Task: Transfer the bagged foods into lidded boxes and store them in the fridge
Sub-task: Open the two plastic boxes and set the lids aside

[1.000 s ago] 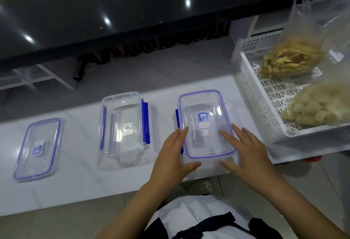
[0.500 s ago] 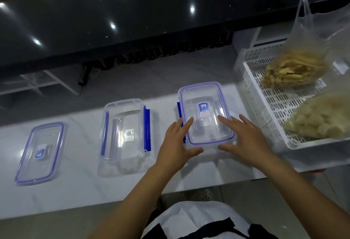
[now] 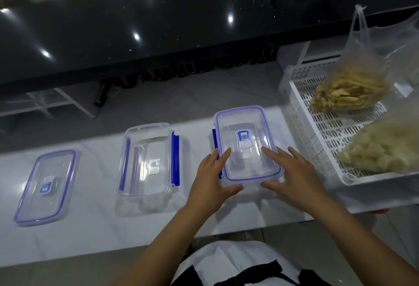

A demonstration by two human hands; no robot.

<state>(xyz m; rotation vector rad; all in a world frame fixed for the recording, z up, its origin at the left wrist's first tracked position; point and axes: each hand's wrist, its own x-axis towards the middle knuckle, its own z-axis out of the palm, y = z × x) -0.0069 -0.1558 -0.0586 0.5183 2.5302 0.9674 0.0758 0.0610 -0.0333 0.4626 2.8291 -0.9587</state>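
Surface: white marble-look counter (image 3: 95,236), with a dark glossy worktop (image 3: 158,25) beyond and above it.
Lidded box: clear box with blue-edged lid (image 3: 246,144) sits on the counter directly ahead of me, lid on, one blue side latch visible on its left side and apparently flipped out.
Left hand: my left hand (image 3: 213,179) rests on the lid's near-left corner, fingers straight along the edge, thumb under the front rim. Flat contact, not a grip.
Right hand: my right hand (image 3: 294,177) mirrors it on the near-right corner, fingers extended over the lid, thumb at the front rim. Also flat, nothing clasped.
Open box: second box (image 3: 148,161) stands to the left, lidless, blue latches out at both sides.
Loose lid: its lid (image 3: 45,186) lies flat further left, well apart from it.
Bagged food: two clear bags in the white slotted tray (image 3: 301,131) on the right, one of yellowish strips (image 3: 347,93), one of pale chunks (image 3: 385,149).
Handling judgement: empty box looks light, rigid, smooth, so likely to skate on the polished stone. Lid best lifted at a corner rim with the base held down. Bags are soft and shifting; take them by the neck.
Change since earlier frames: both hands stay at the same corners; the box and hands sit slightly farther from the counter's front edge than a second ago. Lid remains seated.
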